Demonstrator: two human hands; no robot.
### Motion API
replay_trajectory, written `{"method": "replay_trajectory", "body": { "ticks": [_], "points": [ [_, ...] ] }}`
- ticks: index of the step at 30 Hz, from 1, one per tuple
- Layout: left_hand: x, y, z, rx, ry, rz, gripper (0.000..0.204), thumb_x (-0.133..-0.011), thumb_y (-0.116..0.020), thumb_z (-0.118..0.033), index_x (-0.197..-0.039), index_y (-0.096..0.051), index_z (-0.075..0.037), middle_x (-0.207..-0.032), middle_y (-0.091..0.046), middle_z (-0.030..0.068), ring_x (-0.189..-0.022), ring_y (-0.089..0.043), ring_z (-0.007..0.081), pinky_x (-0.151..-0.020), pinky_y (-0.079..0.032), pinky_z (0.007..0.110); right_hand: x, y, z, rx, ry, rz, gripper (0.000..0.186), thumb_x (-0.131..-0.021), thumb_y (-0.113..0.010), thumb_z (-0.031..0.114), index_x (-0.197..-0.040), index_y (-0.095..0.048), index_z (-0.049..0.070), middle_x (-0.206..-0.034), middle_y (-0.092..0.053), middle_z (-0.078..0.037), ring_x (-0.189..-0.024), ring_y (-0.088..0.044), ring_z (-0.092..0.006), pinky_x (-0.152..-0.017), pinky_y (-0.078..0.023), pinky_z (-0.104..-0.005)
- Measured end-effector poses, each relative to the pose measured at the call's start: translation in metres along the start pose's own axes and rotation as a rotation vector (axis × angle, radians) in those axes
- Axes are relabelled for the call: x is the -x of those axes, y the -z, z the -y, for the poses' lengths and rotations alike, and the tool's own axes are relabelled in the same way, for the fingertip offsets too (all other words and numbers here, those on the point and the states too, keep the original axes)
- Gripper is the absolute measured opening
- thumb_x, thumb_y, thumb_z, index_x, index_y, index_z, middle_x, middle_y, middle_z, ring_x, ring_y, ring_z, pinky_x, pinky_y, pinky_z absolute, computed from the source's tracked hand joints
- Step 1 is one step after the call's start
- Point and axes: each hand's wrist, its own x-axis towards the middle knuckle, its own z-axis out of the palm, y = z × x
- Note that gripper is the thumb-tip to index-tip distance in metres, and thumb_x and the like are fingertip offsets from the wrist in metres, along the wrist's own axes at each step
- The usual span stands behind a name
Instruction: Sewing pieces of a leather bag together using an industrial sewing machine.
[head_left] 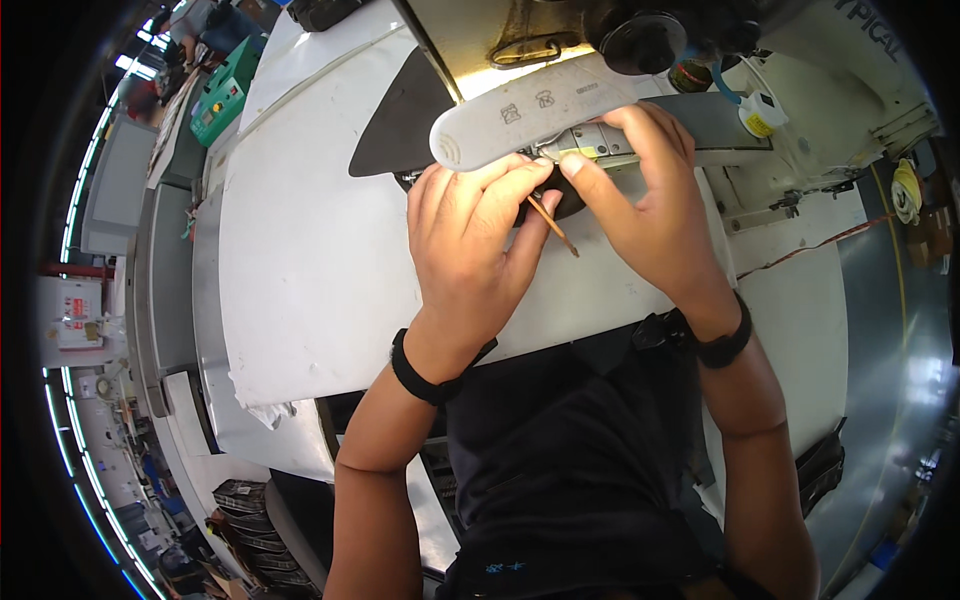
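Note:
Both my hands meet at the needle area of a sewing machine (pixel 620 35). My left hand (pixel 465 235) has its fingers bent and closed. A thin orange-brown stick (pixel 562 238) slants down from between its thumb and fingers. My right hand (pixel 655 205) bends its thumb and fingers in beside a metal plate (pixel 605 142) of the machine; what its fingertips grip is too small to make out. A dark piece (pixel 570 200) lies partly hidden under the hands. Just above the fingers, a light grey rounded plate (pixel 530 115) covers part of the working spot.
The white tabletop (pixel 300 260) spreads left of the hands. A dark grey flat panel (pixel 395 120) adjoins the machine. To the right stands a small white bottle (pixel 760 115) with a yellow label. A green box (pixel 225 92) sits at the far left, near another person (pixel 205 25).

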Motion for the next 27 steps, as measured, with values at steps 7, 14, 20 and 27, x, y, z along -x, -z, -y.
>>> {"method": "replay_trajectory", "body": {
  "ticks": [7, 14, 20, 27],
  "points": [
    [0.007, -0.004, 0.0, -0.069, -0.032, -0.031, 0.03, -0.082, -0.085, -0.006, -0.11, -0.074, -0.009, -0.109, -0.075, 0.0047, -0.102, -0.07, 0.0241, -0.102, -0.05, 0.044, -0.023, 0.002, 0.01, -0.544, -0.4, 0.091, 0.023, -0.093, -0.068, 0.017, -0.091, -0.07, -0.005, -0.078, -0.07, -0.011, -0.073, -0.063, -0.0186, -0.07, -0.049, -0.0306],
    [0.009, -0.003, 0.0, -0.073, -0.009, -0.01, 0.03, -0.083, -0.083, -0.005, -0.111, -0.073, -0.008, -0.109, -0.076, 0.0056, -0.106, -0.072, 0.0241, -0.103, -0.051, 0.045, -0.001, 0.002, 0.009, -0.32, -0.13, -0.085, 0.013, -0.098, -0.069, 0.012, -0.096, -0.067, -0.001, -0.089, -0.07, -0.008, -0.083, -0.064, -0.0146, -0.078, -0.051, -0.027],
    [0.011, -0.005, 0.003, 0.029, -0.019, -0.043, 0.033, -0.081, -0.075, 0.004, -0.112, -0.072, -0.006, -0.113, -0.074, 0.0069, -0.106, -0.07, 0.0248, -0.102, -0.051, 0.046, 0.037, 0.004, -0.001, -0.078, -0.108, -0.098, 0.015, -0.094, -0.074, 0.011, -0.107, -0.07, 0.004, -0.102, -0.072, -0.007, -0.09, -0.069, -0.0195, -0.085, -0.052, -0.0331],
    [0.01, -0.007, 0.001, 0.039, 0.033, -0.057, 0.027, -0.084, -0.08, -0.002, -0.109, -0.072, -0.008, -0.11, -0.077, 0.0061, -0.106, -0.072, 0.0231, -0.102, -0.051, 0.043, 0.052, -0.016, 0.003, 0.003, -0.265, 0.041, 0.016, -0.09, -0.079, 0.019, -0.097, -0.074, 0.005, -0.078, -0.063, -0.004, -0.069, -0.056, -0.0184, -0.065, -0.044, -0.0326]
  ]
}}
